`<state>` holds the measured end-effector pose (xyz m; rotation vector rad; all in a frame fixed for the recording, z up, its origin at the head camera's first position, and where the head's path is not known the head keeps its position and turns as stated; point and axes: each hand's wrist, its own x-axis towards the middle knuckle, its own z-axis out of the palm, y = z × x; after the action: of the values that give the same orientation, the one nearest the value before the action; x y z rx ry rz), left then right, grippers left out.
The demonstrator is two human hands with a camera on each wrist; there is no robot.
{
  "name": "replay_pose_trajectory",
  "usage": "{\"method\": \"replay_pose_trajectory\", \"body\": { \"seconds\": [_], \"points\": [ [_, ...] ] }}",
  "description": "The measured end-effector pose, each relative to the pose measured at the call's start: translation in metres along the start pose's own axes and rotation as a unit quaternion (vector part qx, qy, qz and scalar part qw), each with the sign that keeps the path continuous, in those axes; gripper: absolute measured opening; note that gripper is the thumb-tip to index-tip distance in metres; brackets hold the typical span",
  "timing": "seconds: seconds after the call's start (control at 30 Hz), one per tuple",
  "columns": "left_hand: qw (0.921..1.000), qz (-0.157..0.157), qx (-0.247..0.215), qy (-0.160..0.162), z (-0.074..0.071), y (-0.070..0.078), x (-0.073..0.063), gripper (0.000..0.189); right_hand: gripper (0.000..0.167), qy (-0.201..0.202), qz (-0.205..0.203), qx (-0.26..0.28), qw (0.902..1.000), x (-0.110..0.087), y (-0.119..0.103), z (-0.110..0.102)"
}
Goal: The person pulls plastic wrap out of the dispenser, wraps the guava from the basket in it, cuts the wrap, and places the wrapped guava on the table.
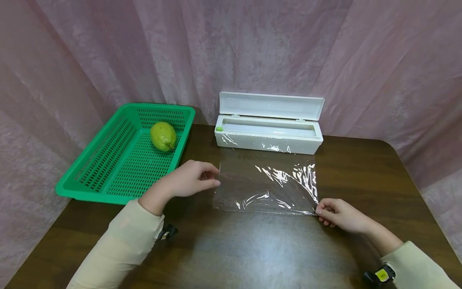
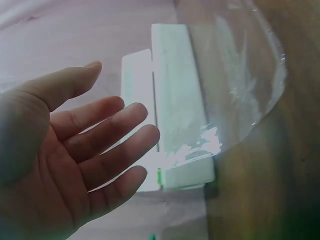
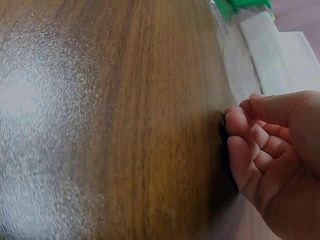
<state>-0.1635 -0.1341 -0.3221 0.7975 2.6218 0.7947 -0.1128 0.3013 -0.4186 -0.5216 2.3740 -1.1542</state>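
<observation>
A sheet of clear cling film (image 1: 267, 184) stretches from the front of a white cling film dispenser box (image 1: 268, 142), whose lid (image 1: 272, 105) stands up. My right hand (image 1: 337, 214) pinches the film's near right corner between thumb and index finger, as the right wrist view also shows. By the film's left edge is my left hand (image 1: 193, 178), thumb and fingers apart. In the left wrist view its fingers (image 2: 117, 157) are spread and loosely bent, with nothing between them, and the film (image 2: 245, 75) hangs beyond.
A green plastic basket (image 1: 101, 196) stands at the left of the brown wooden table (image 1: 234, 257), with a green, guava-like fruit (image 1: 163, 136) inside. A pink curtain (image 1: 270, 44) hangs behind the table. A small green slider (image 1: 219, 129) sits at the box's left end.
</observation>
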Motion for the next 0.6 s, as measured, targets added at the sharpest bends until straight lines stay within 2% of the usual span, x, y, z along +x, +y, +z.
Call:
{"method": "replay_pose_trajectory", "body": {
  "seconds": [0.17, 0.37, 0.6],
  "points": [
    [0.9997, 0.005, -0.007, 0.024, -0.013, 0.005, -0.001, 0.034, 0.015, 0.003, -0.001, -0.002, 1.0, 0.0, 0.001, 0.001],
    [0.9984, -0.005, -0.004, 0.055, -0.029, 0.012, -0.003, 0.035, 0.015, 0.0, 0.004, -0.006, 1.0, 0.001, 0.002, 0.0],
    [0.9957, -0.009, 0.003, 0.092, -0.045, 0.011, -0.004, 0.035, 0.015, 0.0, 0.006, -0.007, 1.0, 0.001, 0.001, -0.001]
  ]
}}
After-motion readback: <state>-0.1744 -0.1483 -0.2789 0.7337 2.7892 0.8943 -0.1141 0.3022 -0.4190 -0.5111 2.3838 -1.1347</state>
